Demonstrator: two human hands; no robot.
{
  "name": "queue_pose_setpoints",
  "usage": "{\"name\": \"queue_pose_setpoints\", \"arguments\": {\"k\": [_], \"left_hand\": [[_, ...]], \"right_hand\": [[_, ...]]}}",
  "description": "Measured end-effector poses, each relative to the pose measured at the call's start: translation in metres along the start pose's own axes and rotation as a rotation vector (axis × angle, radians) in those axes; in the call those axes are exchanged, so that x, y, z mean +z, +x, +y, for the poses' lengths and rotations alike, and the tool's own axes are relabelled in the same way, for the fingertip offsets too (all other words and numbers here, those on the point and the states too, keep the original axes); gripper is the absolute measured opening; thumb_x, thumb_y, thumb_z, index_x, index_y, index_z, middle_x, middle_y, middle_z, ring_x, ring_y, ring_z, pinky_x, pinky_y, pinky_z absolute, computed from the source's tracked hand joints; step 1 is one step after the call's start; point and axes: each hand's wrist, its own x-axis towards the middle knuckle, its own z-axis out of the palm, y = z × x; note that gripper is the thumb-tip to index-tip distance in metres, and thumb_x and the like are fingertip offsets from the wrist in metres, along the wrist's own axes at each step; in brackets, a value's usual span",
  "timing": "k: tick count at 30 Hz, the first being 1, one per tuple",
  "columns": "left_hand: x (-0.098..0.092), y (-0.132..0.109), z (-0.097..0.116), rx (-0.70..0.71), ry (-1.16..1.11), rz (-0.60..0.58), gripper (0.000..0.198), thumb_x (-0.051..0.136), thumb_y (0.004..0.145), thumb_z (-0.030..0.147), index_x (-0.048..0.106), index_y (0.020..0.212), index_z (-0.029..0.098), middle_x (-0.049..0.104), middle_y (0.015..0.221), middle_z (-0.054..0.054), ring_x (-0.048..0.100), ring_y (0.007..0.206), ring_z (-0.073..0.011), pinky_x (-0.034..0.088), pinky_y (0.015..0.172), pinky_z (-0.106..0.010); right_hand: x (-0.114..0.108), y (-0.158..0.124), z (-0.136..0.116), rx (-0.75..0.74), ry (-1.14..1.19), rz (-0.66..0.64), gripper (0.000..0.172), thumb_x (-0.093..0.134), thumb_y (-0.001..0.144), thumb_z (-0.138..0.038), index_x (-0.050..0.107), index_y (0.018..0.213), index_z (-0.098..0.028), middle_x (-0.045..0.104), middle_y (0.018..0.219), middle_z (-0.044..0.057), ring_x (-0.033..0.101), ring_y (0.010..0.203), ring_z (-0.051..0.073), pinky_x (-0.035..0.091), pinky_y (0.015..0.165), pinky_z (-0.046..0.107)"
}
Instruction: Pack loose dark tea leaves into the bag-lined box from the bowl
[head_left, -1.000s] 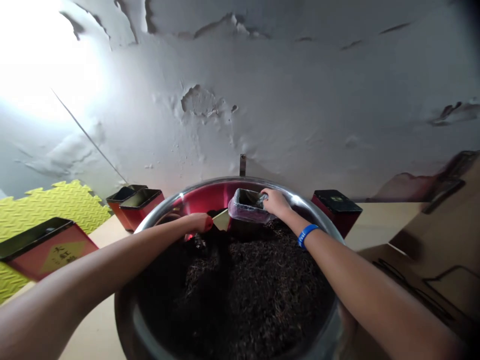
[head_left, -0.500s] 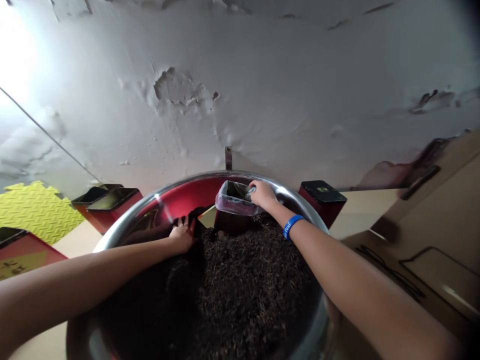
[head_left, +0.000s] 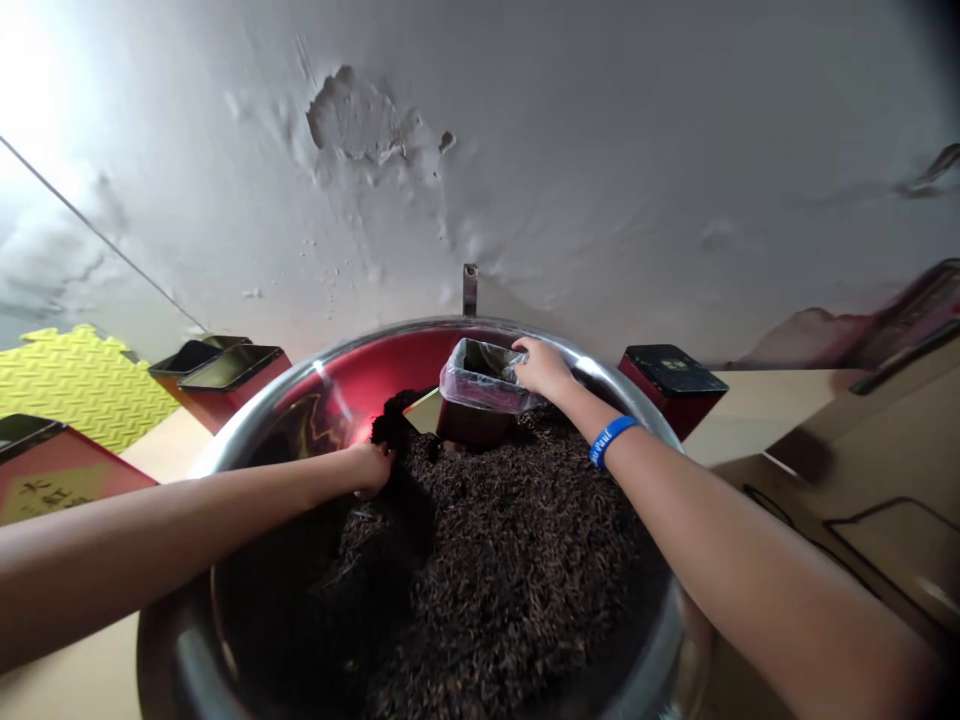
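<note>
A large metal bowl [head_left: 442, 325] holds a heap of dark, dried tea leaves [head_left: 525, 530]. At its far side stands a red tin [head_left: 472, 425], slightly tilted, with a clear plastic bag [head_left: 484, 390] folded over its mouth. My right hand [head_left: 546, 370], a blue band on its wrist, grips the tin's right rim and the bag there. To the left of the tin, my left hand [head_left: 367, 468] is closed at the leaves, fingers curled and partly hidden, with dark leaves at the fingertips.
Open tins [head_left: 232, 370] stand left of the bowl, with another red tin [head_left: 67, 470] nearer. A lidded tin [head_left: 671, 385] is on the right beside a cardboard box [head_left: 885, 480]. A yellow foam mat [head_left: 82, 385] lies at the left, and a peeling wall [head_left: 570, 180] rises behind.
My left hand's spread fingers have curled closed, and it has turned among the leaves. My right hand stays on the tin's rim. The whole view has shifted slightly.
</note>
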Motion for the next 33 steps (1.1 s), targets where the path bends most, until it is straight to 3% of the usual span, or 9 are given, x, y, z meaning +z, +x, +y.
{"name": "queue_pose_setpoints", "arguments": {"k": [2, 4, 8, 12, 19, 28, 33], "left_hand": [[-0.006, -0.005, 0.002, 0.005, 0.095, -0.107, 0.098, 0.065, 0.031, -0.009, 0.038, 0.125, 0.001, 0.027, 0.129, -0.030, 0.037, 0.113, -0.0414, 0.036, 0.088, -0.046], [-0.012, -0.007, 0.002, 0.064, 0.168, -0.160, 0.097, 0.066, 0.039, -0.002, 0.031, 0.129, 0.004, 0.023, 0.133, -0.026, 0.028, 0.121, -0.0369, 0.032, 0.093, -0.042], [-0.018, -0.001, -0.007, 0.322, 0.125, 0.051, 0.062, 0.051, 0.070, 0.010, 0.033, 0.130, 0.015, 0.030, 0.135, -0.012, 0.022, 0.126, -0.0241, 0.025, 0.100, -0.035], [-0.014, 0.011, -0.016, 0.495, 0.051, 0.159, 0.050, 0.036, 0.081, 0.012, 0.033, 0.130, 0.021, 0.028, 0.137, -0.004, 0.019, 0.128, -0.0153, 0.016, 0.103, -0.026], [-0.010, 0.018, -0.014, 0.658, 0.046, 0.217, 0.047, 0.038, 0.081, 0.014, 0.036, 0.128, 0.019, 0.030, 0.137, -0.004, 0.020, 0.127, -0.0162, 0.017, 0.104, -0.028], [-0.019, 0.003, 0.000, 0.875, 0.093, 0.269, 0.048, 0.043, 0.068, 0.004, 0.049, 0.116, 0.004, 0.042, 0.127, -0.015, 0.023, 0.126, -0.0209, 0.023, 0.104, -0.033], [-0.009, 0.005, 0.005, 0.981, 0.145, 0.319, 0.039, 0.045, 0.068, 0.009, 0.058, 0.104, 0.003, 0.049, 0.120, -0.019, 0.030, 0.123, -0.0241, 0.025, 0.103, -0.036]], "right_hand": [[0.000, 0.000, 0.000, 0.003, -0.001, -0.002, 0.039, 0.050, 0.065, -0.012, 0.058, 0.103, -0.018, 0.062, 0.097, 0.009, 0.056, 0.087, 0.022, 0.043, 0.077, 0.031], [0.001, 0.000, -0.001, 0.003, 0.003, -0.005, 0.039, 0.050, 0.066, -0.013, 0.058, 0.103, -0.018, 0.062, 0.097, 0.008, 0.056, 0.087, 0.021, 0.043, 0.076, 0.031], [0.000, -0.002, -0.003, -0.003, 0.000, -0.035, 0.038, 0.050, 0.066, -0.013, 0.059, 0.102, -0.020, 0.062, 0.097, 0.007, 0.057, 0.086, 0.021, 0.043, 0.075, 0.030], [-0.002, -0.004, -0.007, 0.002, -0.014, -0.059, 0.037, 0.049, 0.067, -0.014, 0.058, 0.102, -0.021, 0.063, 0.096, 0.007, 0.057, 0.086, 0.021, 0.042, 0.073, 0.029], [-0.006, -0.008, -0.013, 0.014, -0.027, -0.094, 0.035, 0.049, 0.068, -0.015, 0.058, 0.101, -0.023, 0.062, 0.097, 0.005, 0.056, 0.086, 0.019, 0.041, 0.072, 0.027], [-0.003, -0.009, -0.013, -0.007, 0.019, -0.112, 0.035, 0.046, 0.070, -0.014, 0.057, 0.102, -0.021, 0.061, 0.099, 0.006, 0.056, 0.086, 0.018, 0.041, 0.072, 0.025], [-0.005, -0.010, -0.016, 0.007, 0.036, -0.122, 0.038, 0.045, 0.069, -0.012, 0.056, 0.105, -0.020, 0.061, 0.099, 0.007, 0.056, 0.084, 0.018, 0.041, 0.072, 0.025]]}}
